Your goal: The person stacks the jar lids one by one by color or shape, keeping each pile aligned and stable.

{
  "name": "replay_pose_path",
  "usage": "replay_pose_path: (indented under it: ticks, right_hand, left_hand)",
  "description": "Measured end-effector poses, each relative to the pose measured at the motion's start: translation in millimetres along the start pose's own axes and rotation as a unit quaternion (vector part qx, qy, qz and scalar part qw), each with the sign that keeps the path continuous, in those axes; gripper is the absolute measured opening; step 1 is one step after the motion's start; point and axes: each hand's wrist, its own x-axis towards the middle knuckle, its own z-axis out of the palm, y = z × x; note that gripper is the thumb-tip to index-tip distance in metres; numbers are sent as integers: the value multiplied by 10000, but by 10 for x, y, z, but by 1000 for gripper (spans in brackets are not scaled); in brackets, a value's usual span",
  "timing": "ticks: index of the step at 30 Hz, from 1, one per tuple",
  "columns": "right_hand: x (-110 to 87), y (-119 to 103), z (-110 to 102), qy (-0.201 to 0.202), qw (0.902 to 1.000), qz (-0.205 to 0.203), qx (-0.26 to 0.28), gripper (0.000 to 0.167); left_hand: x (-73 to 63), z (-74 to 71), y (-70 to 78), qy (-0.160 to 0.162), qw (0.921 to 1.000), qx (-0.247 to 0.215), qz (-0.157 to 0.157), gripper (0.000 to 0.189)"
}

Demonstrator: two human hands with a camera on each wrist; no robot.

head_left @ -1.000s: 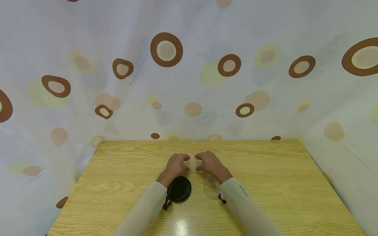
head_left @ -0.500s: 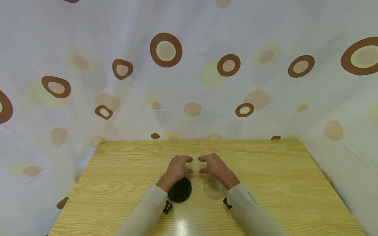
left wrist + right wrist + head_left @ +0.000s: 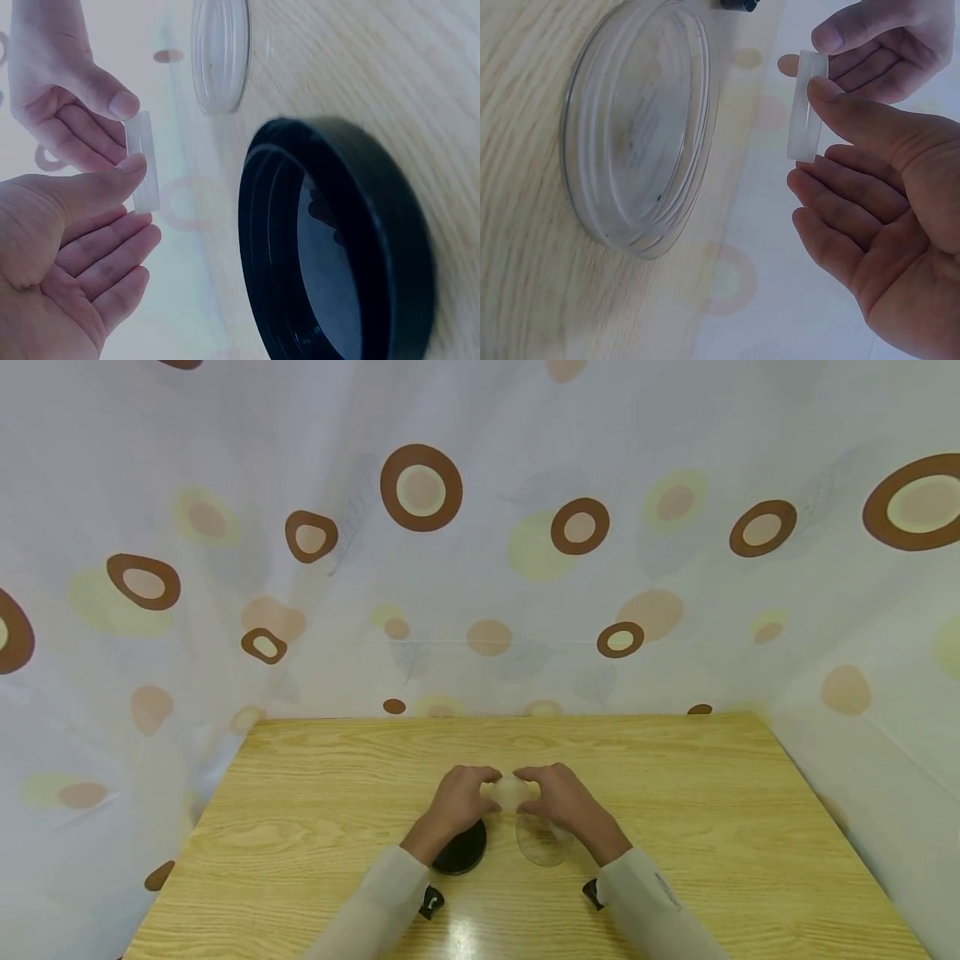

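Between both hands hangs a round, translucent white plastic disc (image 3: 511,794), with a low straight side wall (image 3: 143,161). My left hand (image 3: 457,800) pinches its left edge between thumb and fingers. On the opposite edge, my right hand (image 3: 567,803) pinches it the same way. Below the left wrist, a round black lid (image 3: 462,847) lies on the table, hollow side up, with a stepped inner rim (image 3: 274,225). To its right lies a shallow clear round lid (image 3: 542,845), ridged around its wall (image 3: 604,180); the right hand overlaps its far edge in the head view.
The wood-grain table (image 3: 322,777) extends to both sides of the hands. A pale curtain (image 3: 480,585) with brown and yellow ovals encloses it at the back and sides. Black straps (image 3: 431,902) sit at the wrists.
Both hands have drawn the white disc toward the body and slightly to the right, down in the head view. The black lid and the clear lid have stayed in place.
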Motion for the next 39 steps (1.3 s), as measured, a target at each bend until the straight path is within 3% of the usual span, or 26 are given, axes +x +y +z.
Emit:
replay_pose_path:
  ticks: [8,19,28,39]
  right_hand:
    - [-148,53,-43,-46,9999,16,131,48]
    - [-307,158,-40,-75,9997,-35,218,50]
    - [-388,252,-12,-121,9997,-161,150,48]
    - [-469,277,30,-36,10000,-18,-31,46]
  left_hand:
    - [-49,82,97,-47,10000,-8,78,41]
    - [-85,216,215,-49,9987,436,250,42]
    - [-78,342,224,-57,9963,644,565,37]
    - [-82,432,280,-251,9945,936,402,37]
